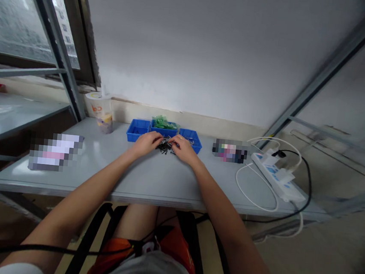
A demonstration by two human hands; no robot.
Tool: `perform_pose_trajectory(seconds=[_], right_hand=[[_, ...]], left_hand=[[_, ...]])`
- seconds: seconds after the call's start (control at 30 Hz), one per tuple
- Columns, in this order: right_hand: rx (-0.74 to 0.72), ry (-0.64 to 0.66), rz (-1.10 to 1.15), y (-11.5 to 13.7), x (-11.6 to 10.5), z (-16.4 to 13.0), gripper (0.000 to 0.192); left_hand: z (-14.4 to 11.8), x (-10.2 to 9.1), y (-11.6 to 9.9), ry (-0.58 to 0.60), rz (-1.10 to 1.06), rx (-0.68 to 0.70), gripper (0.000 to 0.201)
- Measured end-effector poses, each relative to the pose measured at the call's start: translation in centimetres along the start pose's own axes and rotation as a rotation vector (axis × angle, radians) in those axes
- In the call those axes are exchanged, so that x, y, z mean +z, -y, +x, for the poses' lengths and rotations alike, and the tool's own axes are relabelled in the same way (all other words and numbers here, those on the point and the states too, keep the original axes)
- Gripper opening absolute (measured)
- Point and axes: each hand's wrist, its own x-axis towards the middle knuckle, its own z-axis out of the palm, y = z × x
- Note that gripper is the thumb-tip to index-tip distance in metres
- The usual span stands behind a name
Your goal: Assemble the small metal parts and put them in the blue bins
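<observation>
- Small dark metal parts (166, 145) are heaped on the grey bench (153, 177), just in front of the blue bins and between the two hands.
- The left hand (147, 142) is laid at the left edge of the heap, its fingers curled onto the parts; whether a piece is pinched cannot be told.
- The right hand (183, 148) is set at the right edge, fingers bent and touching the heap; its hold cannot be made out either.
- Three blue bins (138, 129) are lined up behind the heap, the middle one filled with green pieces (163, 122).
- A drink cup (102, 112) is stood well to the left.
- A white power strip (277, 176) with looped cables is spread at the right, well apart.
</observation>
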Motion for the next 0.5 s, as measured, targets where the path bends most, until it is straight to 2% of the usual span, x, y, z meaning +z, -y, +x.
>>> perform_pose_trajectory(seconds=[0.23, 0.5], right_hand=[[0.002, -0.013, -0.001, -0.24, 0.06, 0.09, 0.023], [-0.02, -0.014, 0.026, -0.88, 0.07, 0.14, 0.033]], left_hand=[[0.04, 0.1, 0.33, 0.002, 0.014, -0.006, 0.027], [0.03, -0.09, 0.16, -0.022, -0.004, -0.004, 0.025]])
